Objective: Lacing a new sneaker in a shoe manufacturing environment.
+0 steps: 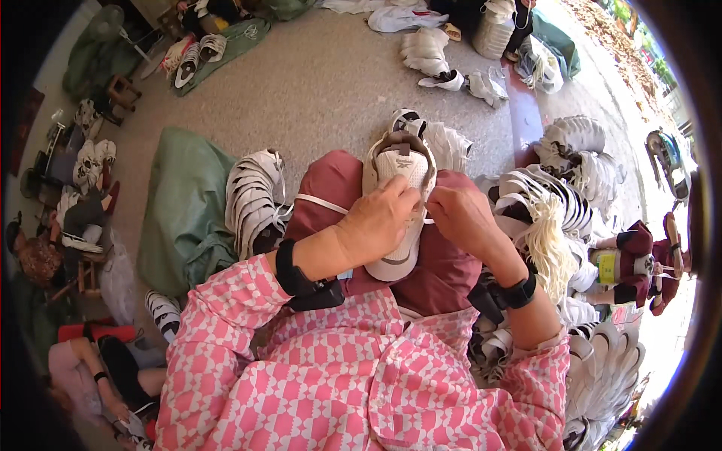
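A white and beige sneaker (402, 169) rests on my lap between my maroon-covered thighs, its toe toward me and its heel away. My left hand (385, 216) is closed over its upper, with fingertips pressed at the tongue and lacing edge. At the shoe's right side my right hand (460, 216) is pinched, with a bit of white lace showing beneath its fingers. A white shoelace (322, 201) stretches leftward over my left thigh from under my left hand. What exactly lies between the fingertips is mostly hidden.
Stacked shoe uppers (254, 195) stand left of my knee beside a green sack (180, 203). More uppers (579, 143) pile up at right, with a bundle of cream laces (553, 244). Another shoe (408, 119) sits beyond my knees. Other people work at left and far right.
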Demonstrator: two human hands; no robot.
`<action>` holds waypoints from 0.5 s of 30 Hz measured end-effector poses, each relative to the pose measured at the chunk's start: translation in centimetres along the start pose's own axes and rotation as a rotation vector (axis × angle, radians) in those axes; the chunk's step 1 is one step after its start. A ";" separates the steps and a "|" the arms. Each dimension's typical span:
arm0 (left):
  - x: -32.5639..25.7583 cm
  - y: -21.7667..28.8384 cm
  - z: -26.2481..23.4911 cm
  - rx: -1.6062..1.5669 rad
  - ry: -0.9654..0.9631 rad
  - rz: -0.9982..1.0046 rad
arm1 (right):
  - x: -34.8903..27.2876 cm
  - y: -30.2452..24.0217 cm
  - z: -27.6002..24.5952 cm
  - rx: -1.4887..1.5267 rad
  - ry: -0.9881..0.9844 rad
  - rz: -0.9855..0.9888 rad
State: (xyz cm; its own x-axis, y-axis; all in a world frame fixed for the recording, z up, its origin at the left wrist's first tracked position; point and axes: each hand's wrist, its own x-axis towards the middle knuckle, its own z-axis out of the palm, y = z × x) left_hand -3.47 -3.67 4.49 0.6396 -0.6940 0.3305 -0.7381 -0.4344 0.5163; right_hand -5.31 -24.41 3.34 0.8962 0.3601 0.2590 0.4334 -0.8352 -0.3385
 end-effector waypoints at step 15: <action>2.0 -0.8 -2.5 -0.283 -0.182 -0.182 | 1.8 -0.1 -3.7 0.062 -0.214 -0.192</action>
State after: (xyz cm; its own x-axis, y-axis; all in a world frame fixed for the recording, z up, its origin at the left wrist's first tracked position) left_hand -1.07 -3.22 6.72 0.6875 -0.7217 0.0807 -0.5110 -0.4018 0.7599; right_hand -4.13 -25.23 7.18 0.7938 0.5942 0.1297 0.5963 -0.7183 -0.3584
